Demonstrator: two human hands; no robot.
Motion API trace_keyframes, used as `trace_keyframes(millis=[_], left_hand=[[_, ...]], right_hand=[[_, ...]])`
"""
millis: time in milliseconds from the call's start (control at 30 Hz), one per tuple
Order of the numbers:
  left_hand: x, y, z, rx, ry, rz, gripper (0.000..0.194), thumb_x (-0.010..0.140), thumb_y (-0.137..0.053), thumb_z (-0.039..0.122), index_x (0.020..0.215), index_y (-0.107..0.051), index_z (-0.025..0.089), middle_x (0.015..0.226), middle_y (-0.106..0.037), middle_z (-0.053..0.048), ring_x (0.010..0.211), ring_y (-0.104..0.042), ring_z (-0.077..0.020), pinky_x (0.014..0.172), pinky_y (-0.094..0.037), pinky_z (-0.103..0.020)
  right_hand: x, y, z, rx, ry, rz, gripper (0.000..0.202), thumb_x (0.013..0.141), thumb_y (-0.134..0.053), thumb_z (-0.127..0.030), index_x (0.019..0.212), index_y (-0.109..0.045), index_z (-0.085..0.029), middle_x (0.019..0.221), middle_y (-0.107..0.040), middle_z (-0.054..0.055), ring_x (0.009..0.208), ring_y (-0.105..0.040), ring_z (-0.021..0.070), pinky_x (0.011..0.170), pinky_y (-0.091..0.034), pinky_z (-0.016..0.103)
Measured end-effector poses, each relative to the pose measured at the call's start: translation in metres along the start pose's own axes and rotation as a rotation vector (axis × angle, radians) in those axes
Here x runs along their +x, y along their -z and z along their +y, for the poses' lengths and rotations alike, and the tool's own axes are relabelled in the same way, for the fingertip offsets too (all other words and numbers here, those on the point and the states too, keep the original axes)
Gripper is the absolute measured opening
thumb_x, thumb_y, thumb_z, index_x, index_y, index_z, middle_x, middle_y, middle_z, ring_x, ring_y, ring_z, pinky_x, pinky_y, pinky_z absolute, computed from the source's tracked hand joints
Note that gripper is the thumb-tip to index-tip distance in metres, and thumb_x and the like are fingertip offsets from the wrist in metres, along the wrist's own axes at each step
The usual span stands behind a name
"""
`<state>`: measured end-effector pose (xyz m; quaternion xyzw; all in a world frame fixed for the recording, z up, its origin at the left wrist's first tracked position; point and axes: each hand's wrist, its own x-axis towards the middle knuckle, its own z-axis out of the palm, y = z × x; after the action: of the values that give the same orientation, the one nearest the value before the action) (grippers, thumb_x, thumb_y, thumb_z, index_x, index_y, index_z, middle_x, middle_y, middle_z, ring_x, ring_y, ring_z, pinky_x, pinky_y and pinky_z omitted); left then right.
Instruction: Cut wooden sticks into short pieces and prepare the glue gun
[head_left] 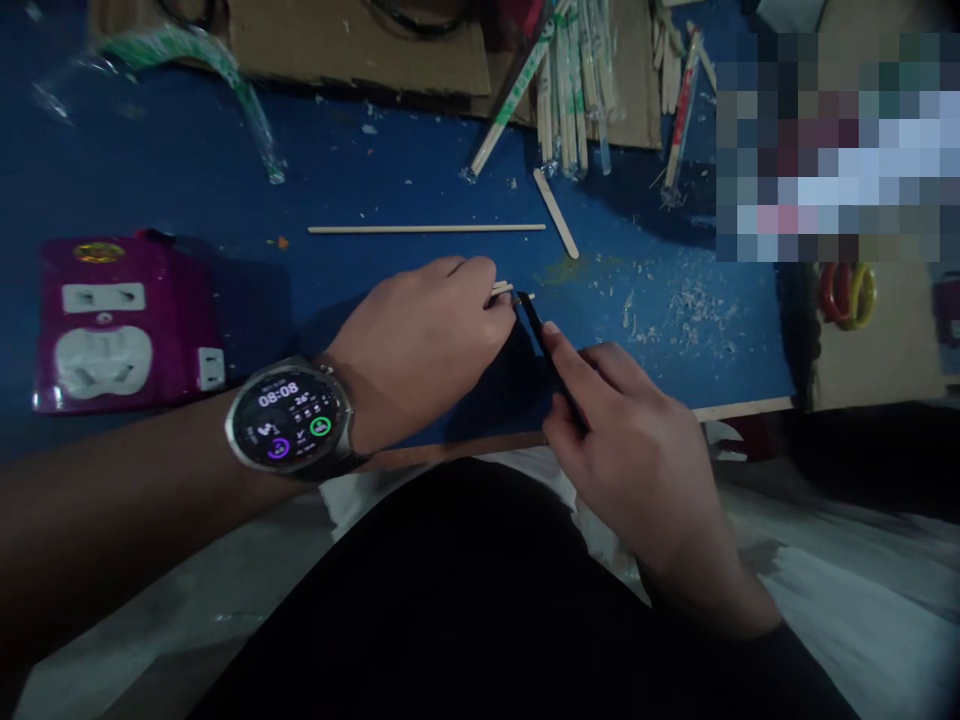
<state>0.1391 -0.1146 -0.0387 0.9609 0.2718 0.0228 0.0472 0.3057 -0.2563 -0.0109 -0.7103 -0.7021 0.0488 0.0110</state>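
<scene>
My left hand point(431, 335), with a smartwatch point(289, 418) on its wrist, is closed around thin wooden sticks point(502, 288) whose pale ends stick out past the thumb and forefinger. A black knife point(551, 365) is gripped in my right hand point(637, 440), the forefinger laid along it. The tip of the knife meets the stick ends just right of my left hand. Beyond my hands, a long thin stick point(426, 229) lies level on the blue table, and a flat wooden stick point(556, 214) lies slanted near its right end.
A purple socket block point(124, 325) stands at the left. Wrapped chopsticks point(574, 90) lie on cardboard point(360, 45) at the back. Pale shavings point(701, 305) are scattered on the right of the blue table point(405, 180). Red and yellow rings point(847, 295) rest on cardboard farther right.
</scene>
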Motion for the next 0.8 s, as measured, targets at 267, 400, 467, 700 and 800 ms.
trace_keyframes(millis=[267, 400, 467, 700, 800], left_hand=[[0.002, -0.005, -0.008, 0.009, -0.052, 0.074, 0.033, 0.105, -0.044, 0.015, 0.097, -0.075, 0.017, 0.083, -0.057, -0.007, 0.076, -0.058, -0.0228, 0.056, -0.031, -0.036], [0.002, -0.002, -0.007, -0.031, -0.035, 0.054, 0.035, 0.107, -0.043, 0.016, 0.096, -0.076, 0.017, 0.085, -0.058, -0.008, 0.076, -0.056, -0.0225, 0.058, -0.031, -0.037], [0.003, 0.0, -0.007, -0.026, -0.021, 0.019, 0.035, 0.107, -0.043, 0.015, 0.098, -0.076, 0.017, 0.086, -0.059, -0.008, 0.077, -0.055, -0.0225, 0.06, -0.031, -0.037], [0.002, 0.0, -0.008, -0.07, 0.008, -0.004, 0.037, 0.107, -0.043, 0.02, 0.102, -0.079, 0.017, 0.092, -0.062, -0.01, 0.078, -0.053, -0.0227, 0.064, -0.034, -0.038], [0.002, -0.001, -0.008, -0.061, 0.015, -0.003, 0.038, 0.107, -0.043, 0.021, 0.11, -0.081, 0.019, 0.094, -0.064, -0.01, 0.08, -0.056, -0.0239, 0.062, -0.032, -0.038]], right_hand=[[0.014, -0.006, -0.005, -0.057, 0.023, 0.007, 0.061, 0.105, -0.05, -0.017, 0.165, -0.053, -0.016, 0.12, -0.075, 0.012, 0.071, -0.066, 0.0179, 0.05, -0.042, 0.032], [0.015, -0.008, -0.006, -0.096, 0.032, 0.01, 0.06, 0.105, -0.049, -0.017, 0.165, -0.054, -0.016, 0.119, -0.075, 0.011, 0.067, -0.063, 0.0166, 0.049, -0.039, 0.033], [0.016, -0.009, -0.006, -0.125, 0.029, 0.007, 0.06, 0.106, -0.048, -0.017, 0.166, -0.053, -0.017, 0.119, -0.075, 0.01, 0.065, -0.061, 0.0156, 0.049, -0.036, 0.034], [0.021, -0.01, -0.008, -0.166, 0.019, -0.053, 0.064, 0.108, -0.046, -0.018, 0.172, -0.045, -0.018, 0.126, -0.072, 0.01, 0.067, -0.06, 0.0151, 0.05, -0.033, 0.034], [0.013, -0.008, -0.005, -0.156, 0.035, -0.043, 0.062, 0.108, -0.046, -0.018, 0.171, -0.046, -0.017, 0.125, -0.072, 0.009, 0.07, -0.06, 0.016, 0.05, -0.034, 0.034]])
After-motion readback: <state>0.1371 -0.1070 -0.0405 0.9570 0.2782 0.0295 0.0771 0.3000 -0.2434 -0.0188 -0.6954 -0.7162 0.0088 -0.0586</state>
